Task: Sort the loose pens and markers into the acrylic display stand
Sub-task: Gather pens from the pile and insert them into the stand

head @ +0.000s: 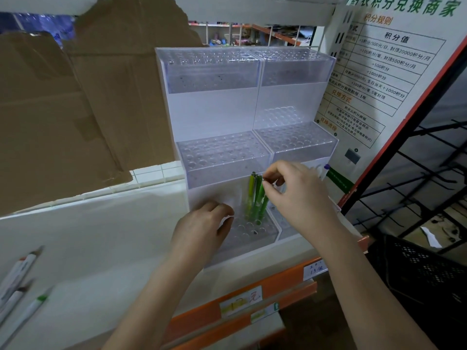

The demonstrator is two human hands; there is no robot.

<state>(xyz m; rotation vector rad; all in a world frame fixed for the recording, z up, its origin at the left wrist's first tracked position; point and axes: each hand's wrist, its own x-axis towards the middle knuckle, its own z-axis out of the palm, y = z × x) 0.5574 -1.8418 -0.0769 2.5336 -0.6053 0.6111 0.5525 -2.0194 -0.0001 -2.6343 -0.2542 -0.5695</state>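
Two fingertips of the right hand (295, 195) are pinching a green pen (262, 198) top, pen standing w/ other green pens (252, 195) in the acrylic stand (217, 109) bottom tier. Left hand (202, 228), curled, empty, is resting at 8 o'clock. Loose markers (20, 286) are lying far at 8 o'clock.
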